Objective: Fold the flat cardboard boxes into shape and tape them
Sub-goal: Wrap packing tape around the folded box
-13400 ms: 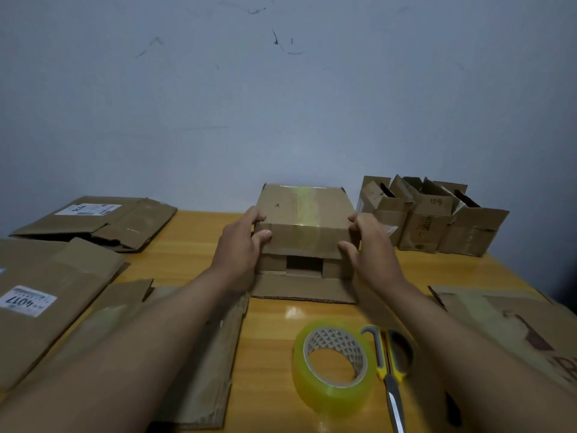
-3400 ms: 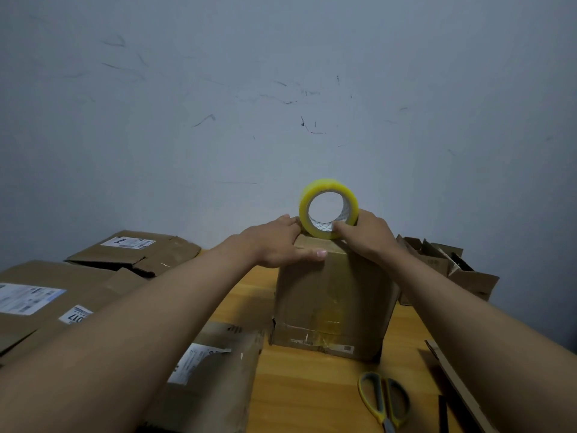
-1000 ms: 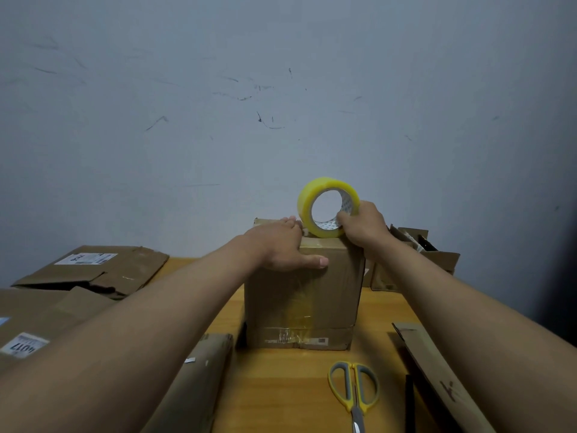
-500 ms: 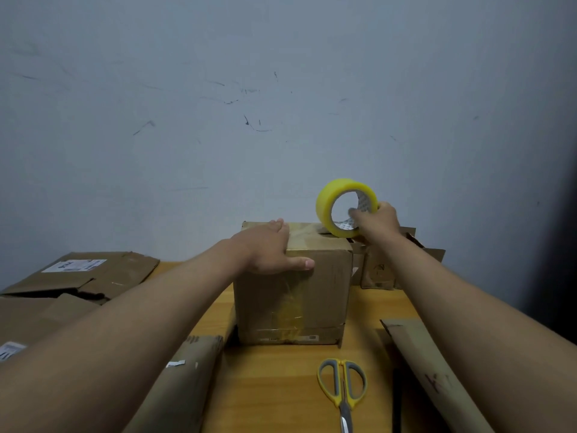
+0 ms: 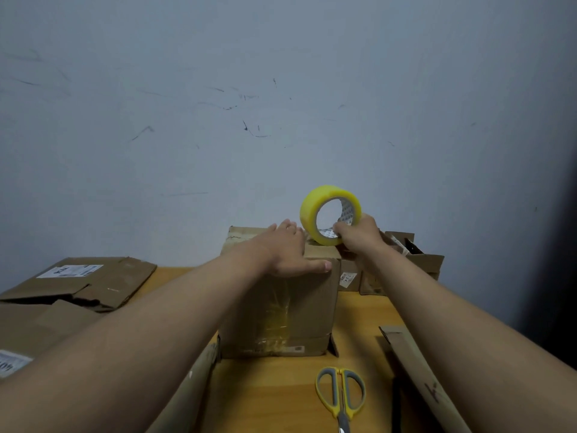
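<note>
A folded brown cardboard box (image 5: 278, 310) stands upright in the middle of the wooden table (image 5: 281, 389), with old clear tape on its near face. My left hand (image 5: 285, 250) lies flat on the box's top, fingers straight and thumb along the near top edge. My right hand (image 5: 359, 234) grips a yellow roll of clear tape (image 5: 329, 214) held on edge at the box's top right corner. The top flaps are mostly hidden under my hands.
Yellow-and-grey scissors (image 5: 340, 393) lie on the table in front of the box. Flat cardboard boxes (image 5: 84, 281) are stacked at the left, another flat piece (image 5: 418, 373) lies at the right. Small folded boxes (image 5: 418, 260) stand at the back right by the wall.
My right hand has carried the tape roll rightward across the box's top to its right corner. The left hand stays pressed on the top. The view has shifted slightly.
</note>
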